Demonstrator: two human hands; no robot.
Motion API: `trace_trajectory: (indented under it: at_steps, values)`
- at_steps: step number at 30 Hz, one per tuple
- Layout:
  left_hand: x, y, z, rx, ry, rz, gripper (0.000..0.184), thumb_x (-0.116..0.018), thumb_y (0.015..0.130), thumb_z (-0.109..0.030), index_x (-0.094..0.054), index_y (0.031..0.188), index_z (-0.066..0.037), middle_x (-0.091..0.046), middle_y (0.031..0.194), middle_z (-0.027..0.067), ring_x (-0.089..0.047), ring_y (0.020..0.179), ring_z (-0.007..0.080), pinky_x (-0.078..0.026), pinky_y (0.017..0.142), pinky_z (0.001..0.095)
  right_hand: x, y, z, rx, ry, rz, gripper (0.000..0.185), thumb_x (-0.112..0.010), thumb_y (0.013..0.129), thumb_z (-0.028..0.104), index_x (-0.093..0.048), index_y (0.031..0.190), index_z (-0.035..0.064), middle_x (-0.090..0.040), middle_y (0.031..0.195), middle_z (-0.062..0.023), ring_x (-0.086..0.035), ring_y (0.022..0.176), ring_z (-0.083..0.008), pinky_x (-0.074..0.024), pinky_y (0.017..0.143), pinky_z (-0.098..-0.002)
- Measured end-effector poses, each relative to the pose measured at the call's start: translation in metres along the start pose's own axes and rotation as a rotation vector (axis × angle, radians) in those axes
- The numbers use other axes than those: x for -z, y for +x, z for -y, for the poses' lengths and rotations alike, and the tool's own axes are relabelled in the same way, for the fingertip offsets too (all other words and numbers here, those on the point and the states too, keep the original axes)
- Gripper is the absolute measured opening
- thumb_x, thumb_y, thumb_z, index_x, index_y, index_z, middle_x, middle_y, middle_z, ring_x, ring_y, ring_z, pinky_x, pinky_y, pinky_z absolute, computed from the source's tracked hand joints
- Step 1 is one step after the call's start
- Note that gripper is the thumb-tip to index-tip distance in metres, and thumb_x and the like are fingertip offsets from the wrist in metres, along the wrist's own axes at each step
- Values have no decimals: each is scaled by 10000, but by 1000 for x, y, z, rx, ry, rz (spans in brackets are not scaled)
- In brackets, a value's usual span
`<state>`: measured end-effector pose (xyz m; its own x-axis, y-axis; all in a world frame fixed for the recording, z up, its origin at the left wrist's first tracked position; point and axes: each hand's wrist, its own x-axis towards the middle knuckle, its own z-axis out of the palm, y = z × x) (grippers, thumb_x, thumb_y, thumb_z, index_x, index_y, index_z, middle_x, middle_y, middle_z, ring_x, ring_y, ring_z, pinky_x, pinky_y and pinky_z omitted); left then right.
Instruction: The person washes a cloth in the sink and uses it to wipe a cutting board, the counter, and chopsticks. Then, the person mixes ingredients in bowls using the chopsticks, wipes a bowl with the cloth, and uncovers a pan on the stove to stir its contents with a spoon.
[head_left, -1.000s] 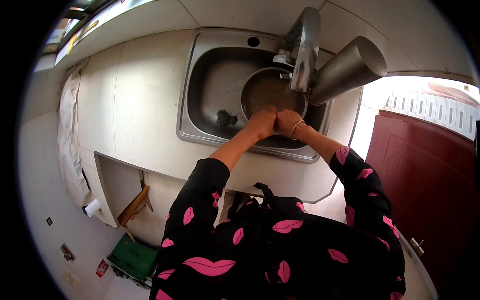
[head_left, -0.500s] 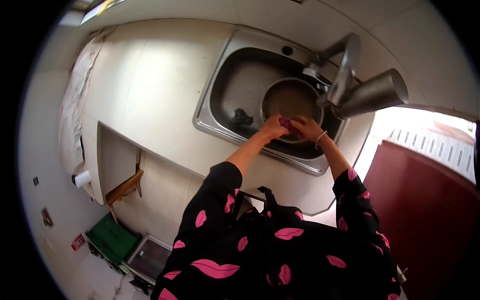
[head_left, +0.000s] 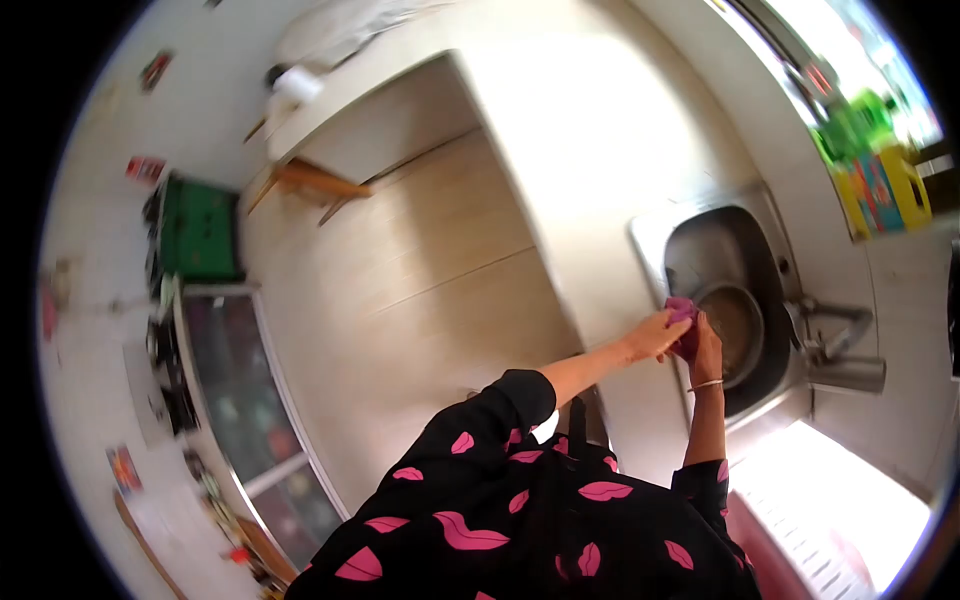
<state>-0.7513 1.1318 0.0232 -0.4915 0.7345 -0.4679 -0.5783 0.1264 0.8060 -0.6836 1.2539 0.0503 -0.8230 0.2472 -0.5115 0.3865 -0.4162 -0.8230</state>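
Observation:
A crumpled purple-pink cloth (head_left: 684, 309) is between my hands, over the front rim of the steel sink (head_left: 652, 248). My left hand (head_left: 655, 334) grips the cloth from the left. On the right, my right hand (head_left: 706, 349), with a light bracelet at the wrist, is closed round its other part. Beyond my hands, a round metal basin (head_left: 738, 318) holding murky water sits in the sink. The faucet (head_left: 840, 335) stands at the sink's right side.
A pale counter (head_left: 600, 190) runs up from the sink. A wooden stool (head_left: 320, 183), a green box (head_left: 200, 230) and a glass-topped cabinet (head_left: 240, 385) are on the left. A yellow bottle (head_left: 882, 192) stands on the sill.
The view has swung left, so the sink now appears at the right. My hands have lifted from the basin to the sink's front rim, and the cloth shows more.

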Motion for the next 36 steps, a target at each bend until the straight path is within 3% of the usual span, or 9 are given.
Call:
trace_trajectory:
  at_steps: [6,11,15,21,23,26,27,32,36]
  values:
    - [117,-202,-23,-244,9,-66,208,-491,902,-208,-568,932,-18,-566,820,16,-518,715,77,-435,624,250,-191,-17,-41,158,-203,319,386,-430,955,294,-559,1137,-21,-606,1032,-81,-585,895,-145,-486,781,-261]
    - [212,-376,26,-366,-313,-462,409,-420,930,-436,-579,999,-65,-584,828,11,-550,766,89,-457,679,272,-384,-77,-92,363,-575,677,226,-521,904,117,-614,1068,-9,-636,949,-51,-566,852,-106,-462,739,-233]
    - [259,-537,56,-501,-541,-655,523,-327,932,-533,-574,1031,-83,-612,854,21,-586,760,112,-476,674,277,-537,-170,-136,625,-774,1113,292,-584,838,73,-578,1119,-6,-635,963,-109,-596,906,-171,-469,791,-274]
    - [298,-698,121,-815,-708,-1237,277,-548,885,-210,-576,1076,-10,-619,934,45,-589,843,122,-475,747,274,-691,-269,-212,1011,-777,1504,412,-651,775,68,-543,1169,14,-577,1109,-165,-562,1032,-279,-470,836,-320]
    - [304,-738,142,-932,-682,-1413,267,-563,853,-83,-539,1097,22,-617,990,91,-601,936,178,-482,818,305,-723,-285,-237,786,-766,1480,342,-641,817,143,-569,1115,-8,-613,1009,-163,-606,888,-251,-484,779,-306]
    - [319,-793,156,-1044,-673,-1618,280,-598,845,-108,-531,1084,20,-609,989,89,-597,891,173,-477,792,293,-779,-298,-282,518,-989,1599,360,-578,884,288,-622,970,-58,-641,814,-143,-598,725,-159,-479,682,-272]
    - [325,-812,163,-1018,-635,-1660,281,-605,845,-127,-536,1076,17,-607,986,85,-592,879,167,-474,787,289,-798,-295,-306,314,-1168,1725,464,-521,905,356,-588,1071,-73,-644,983,-120,-607,875,-189,-481,765,-326]
    - [361,-899,184,-908,-613,-1702,289,-634,834,-177,-565,1057,-7,-598,958,56,-564,853,127,-463,761,275,-879,-346,-387,-255,-819,1808,333,-558,900,234,-600,1070,-49,-638,925,-75,-607,816,-137,-491,727,-249]
    - [385,-966,201,-841,-619,-1821,337,-626,830,-129,-538,1127,3,-607,970,66,-576,831,124,-472,734,266,-951,-394,-422,-340,-673,1749,250,-606,855,123,-609,1039,-47,-635,902,-59,-603,781,-106,-496,689,-212]
